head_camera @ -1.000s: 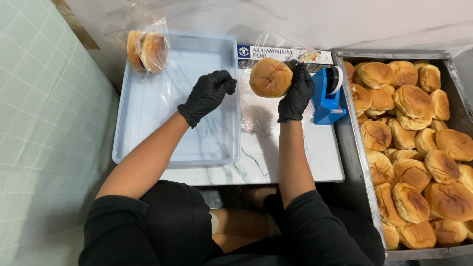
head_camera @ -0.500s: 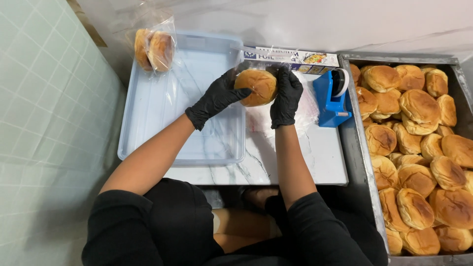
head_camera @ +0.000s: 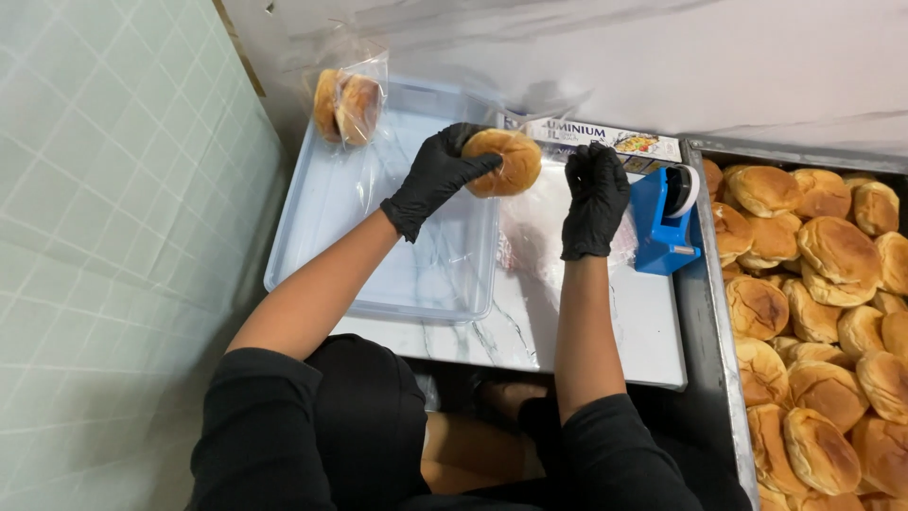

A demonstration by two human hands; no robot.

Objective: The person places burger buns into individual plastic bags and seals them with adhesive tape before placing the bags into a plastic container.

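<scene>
Head view: our left hand (head_camera: pixel 437 175) clasps the round golden bun (head_camera: pixel 503 161); our right hand (head_camera: pixel 594 201), curled narrow, should spread the clear plastic bag (head_camera: pixel 549 232) flat near the desk's (head_camera: pixel 605 331) back edge.

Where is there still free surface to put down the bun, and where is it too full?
The clear tray is mostly bare; only two bagged buns sit at its far corner. The marble counter is free near its front edge, between the clear tray and the metal tray. That metal tray is crowded with buns. The left hand holds a bun; the right hand hovers beside the blue tape dispenser.
</scene>
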